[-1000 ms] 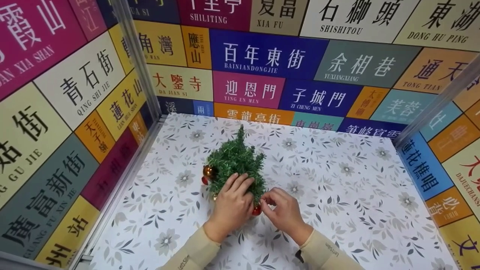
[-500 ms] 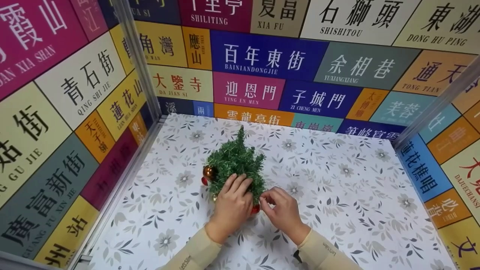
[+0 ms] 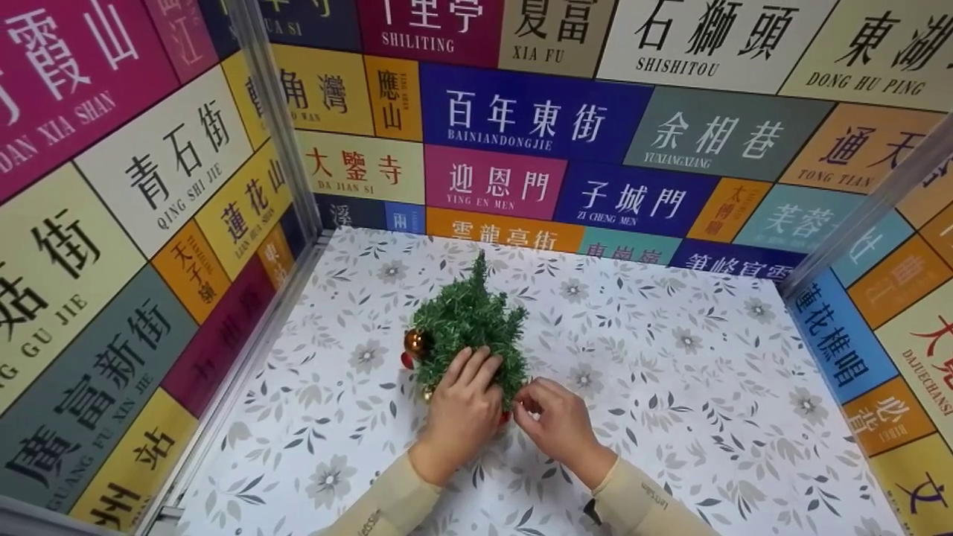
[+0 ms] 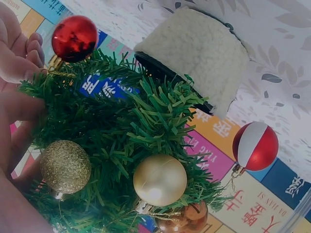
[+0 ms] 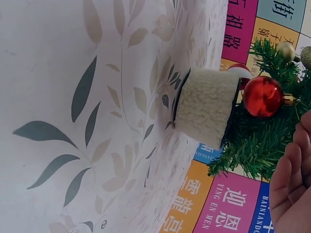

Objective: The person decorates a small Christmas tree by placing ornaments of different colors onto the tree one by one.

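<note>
A small artificial Christmas tree (image 3: 467,316) stands on the table. My left hand (image 3: 465,406) lies over its near side, its fingers among the branches, gripping them. At the tree's lower right, my right hand (image 3: 555,420) pinches the thin gold loop of a shiny red bauble (image 5: 262,96) against a branch. The bauble hangs beside the tree's fleecy white base (image 5: 206,104). In the left wrist view, a gold glitter bauble (image 4: 65,166), a matte gold bauble (image 4: 160,180), a copper bauble (image 4: 187,218) and a red-and-white bauble (image 4: 256,145) hang on the branches. The left fingertips are partly hidden by greenery.
The table (image 3: 670,387) has a white cover printed with grey leaves and flowers. Panels with coloured street-name signs (image 3: 532,112) enclose the back and both sides. A metal post (image 3: 275,112) stands at the back left corner.
The right hand has shifted slightly down, and less of the red bauble shows between the hands in the head view. The left hand stays on the tree.
</note>
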### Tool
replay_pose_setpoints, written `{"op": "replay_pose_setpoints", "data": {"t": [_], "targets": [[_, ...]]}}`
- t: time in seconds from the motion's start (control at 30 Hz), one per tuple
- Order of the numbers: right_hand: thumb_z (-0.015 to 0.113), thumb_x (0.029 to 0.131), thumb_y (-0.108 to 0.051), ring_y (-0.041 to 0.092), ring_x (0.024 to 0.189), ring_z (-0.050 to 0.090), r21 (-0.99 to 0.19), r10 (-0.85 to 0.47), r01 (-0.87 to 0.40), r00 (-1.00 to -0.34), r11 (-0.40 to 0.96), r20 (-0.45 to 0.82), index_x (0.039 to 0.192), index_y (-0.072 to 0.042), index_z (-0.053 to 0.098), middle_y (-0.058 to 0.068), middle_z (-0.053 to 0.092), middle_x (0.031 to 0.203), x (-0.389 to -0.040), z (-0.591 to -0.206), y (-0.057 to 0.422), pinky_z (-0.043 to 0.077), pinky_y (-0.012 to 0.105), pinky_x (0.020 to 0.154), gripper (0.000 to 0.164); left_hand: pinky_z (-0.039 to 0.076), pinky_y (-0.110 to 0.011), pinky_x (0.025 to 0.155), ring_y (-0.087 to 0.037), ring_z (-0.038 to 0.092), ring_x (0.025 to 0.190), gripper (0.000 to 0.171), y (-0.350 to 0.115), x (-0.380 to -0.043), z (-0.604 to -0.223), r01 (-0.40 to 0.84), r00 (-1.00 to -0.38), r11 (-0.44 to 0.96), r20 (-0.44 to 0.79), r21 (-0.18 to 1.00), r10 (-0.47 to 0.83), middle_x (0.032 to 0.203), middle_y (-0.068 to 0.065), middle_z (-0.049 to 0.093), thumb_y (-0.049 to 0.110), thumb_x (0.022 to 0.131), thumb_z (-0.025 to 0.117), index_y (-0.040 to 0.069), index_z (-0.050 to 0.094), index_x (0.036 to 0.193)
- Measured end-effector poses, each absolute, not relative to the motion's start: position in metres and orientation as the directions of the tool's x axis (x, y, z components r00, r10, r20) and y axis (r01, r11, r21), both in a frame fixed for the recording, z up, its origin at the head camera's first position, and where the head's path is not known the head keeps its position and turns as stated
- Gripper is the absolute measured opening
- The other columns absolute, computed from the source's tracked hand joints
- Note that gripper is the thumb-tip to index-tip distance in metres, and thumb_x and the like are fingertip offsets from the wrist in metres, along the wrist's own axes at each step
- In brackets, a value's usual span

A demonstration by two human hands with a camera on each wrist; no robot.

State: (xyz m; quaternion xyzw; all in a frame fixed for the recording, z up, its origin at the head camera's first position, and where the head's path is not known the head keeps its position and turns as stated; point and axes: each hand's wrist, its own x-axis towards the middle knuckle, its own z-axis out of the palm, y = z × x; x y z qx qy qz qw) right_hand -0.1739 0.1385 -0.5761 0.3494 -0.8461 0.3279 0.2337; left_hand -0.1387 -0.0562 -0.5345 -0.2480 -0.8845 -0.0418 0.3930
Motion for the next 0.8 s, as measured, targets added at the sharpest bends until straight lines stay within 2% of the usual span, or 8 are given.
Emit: {"op": "replay_pose_setpoints", "data": {"t": [0.27,0.5,0.8], "targets": [[0.072,0.085,-0.013,0.001,0.068,0.056,-0.392,-0.437,-0.746,-0.645,0.539,0.627,0.086,-0.021,0.069,-0.014,0.058,0.08,-0.1738,-0.5745,0.1407,0.05,0.023,0.057,0.009,0.025,-0.046,0.116,-0.033,0.052,0.128,0.019,-0.0562,-0.1391,-0.5342,0.487,-0.571,0.868,0.717,-0.097,0.4,0.125,-0.012,0.065,0.017,0.085,0.064,0.01,0.068,0.068],[0.072,0.084,-0.008,0.002,0.069,0.058,-0.385,-0.433,-0.794,-0.588,0.471,0.683,0.09,-0.02,0.07,-0.013,0.06,0.082,-0.1743,-0.5741,0.1428,0.05,0.019,0.059,0.014,0.024,-0.044,0.117,-0.03,0.051,0.129,0.016,-0.0582,-0.1372,-0.5325,0.476,-0.591,0.873,0.695,-0.108,0.409,0.127,-0.01,0.063,0.021,0.085,0.065,0.013,0.068,0.072],[0.072,0.085,-0.009,-0.001,0.073,0.057,-0.402,-0.432,-0.779,-0.61,0.482,0.664,0.092,-0.021,0.072,-0.017,0.059,0.084,-0.1759,-0.5723,0.1476,0.049,0.015,0.062,0.013,0.023,-0.045,0.117,-0.031,0.051,0.129,0.013,-0.0607,-0.1378,-0.529,0.504,-0.586,0.86,0.701,-0.077,0.406,0.128,-0.011,0.063,0.022,0.082,0.071,0.012,0.068,0.073]]}}
